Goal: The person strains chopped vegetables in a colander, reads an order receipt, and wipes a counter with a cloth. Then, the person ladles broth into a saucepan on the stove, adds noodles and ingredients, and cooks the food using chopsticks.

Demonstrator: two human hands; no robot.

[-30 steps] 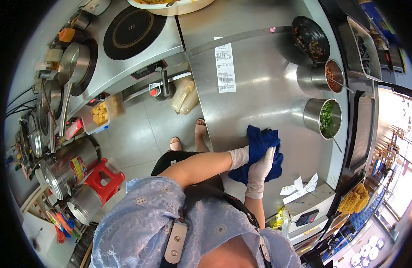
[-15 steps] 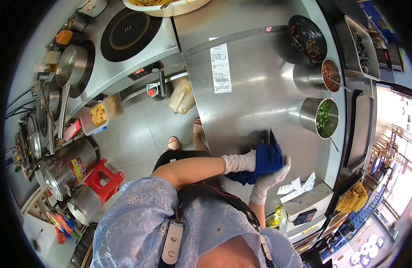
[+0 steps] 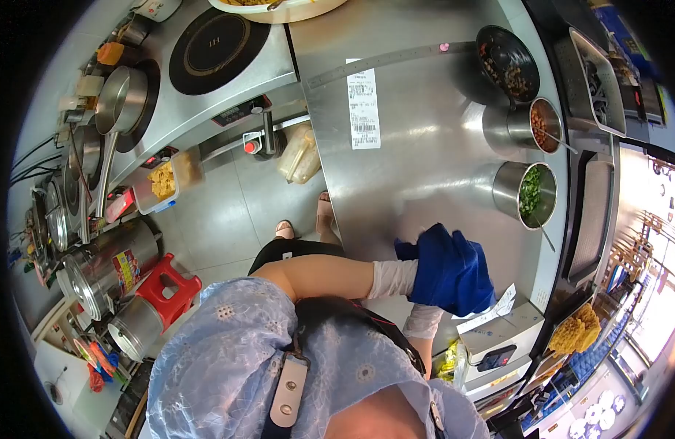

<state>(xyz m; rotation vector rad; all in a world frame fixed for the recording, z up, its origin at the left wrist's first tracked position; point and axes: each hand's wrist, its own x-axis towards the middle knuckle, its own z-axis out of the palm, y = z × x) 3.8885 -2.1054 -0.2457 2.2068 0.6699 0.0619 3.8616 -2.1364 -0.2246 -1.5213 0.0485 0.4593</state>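
While the crumpled blue cloth (image 3: 455,269) was held bunched over the near right part of the stainless-steel worktop (image 3: 403,175), both white-gloved hands were engaged at it. The left hand (image 3: 400,279) was covered by the folds from just past the wrist; whether its fingers were spread or pressed together could not be told. Of the right hand (image 3: 424,319), only the wrist end was visible below the cloth; its hold could not be told either.

In view, the lower edge of the cloth was overlapped with a paper slip (image 3: 504,304); contact was not determined. Beyond the cloth, a steel pot of chopped greens (image 3: 506,193) was noted, standing apart.

The step in hand was judged to be two-handed bunching of the cloth. For any next move, control of the loose folds and clearance from the slip were judged to be required.
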